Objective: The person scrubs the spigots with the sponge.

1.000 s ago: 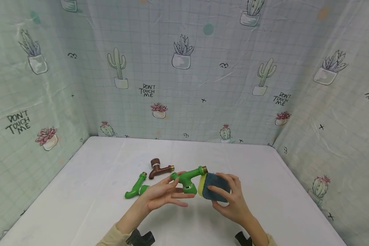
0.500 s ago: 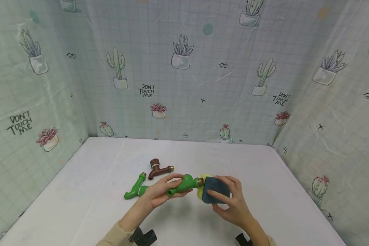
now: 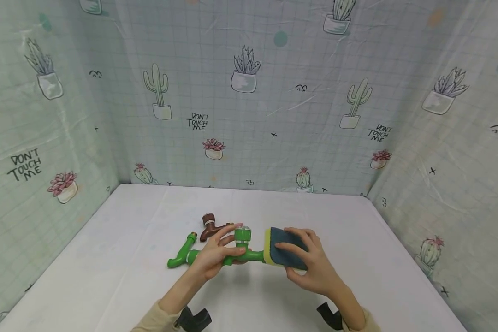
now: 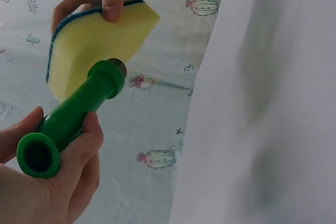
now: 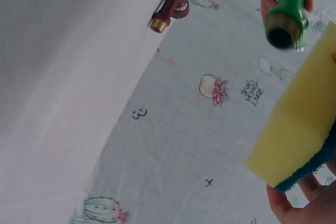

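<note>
My left hand grips a green faucet above the white table, its round knob pointing up and its threaded end toward the right. In the left wrist view the faucet's open spout faces the camera, with fingers curled round the body. My right hand holds a sponge, yellow on one side and dark blue on the scrubbing side, by its edges. The sponge's yellow face is turned to the faucet's threaded end, which it overlaps in the head view.
A second green faucet lies on the table left of my left hand. Behind it lies a brown faucet, partly hidden by my fingers. Black wrist mounts show under both forearms. Cactus-print cloth walls the table at the back and sides.
My left hand has rolled the green faucet over, so its knob now points up. The sponge has tilted and risen slightly in my right hand, staying beside the threaded end.
</note>
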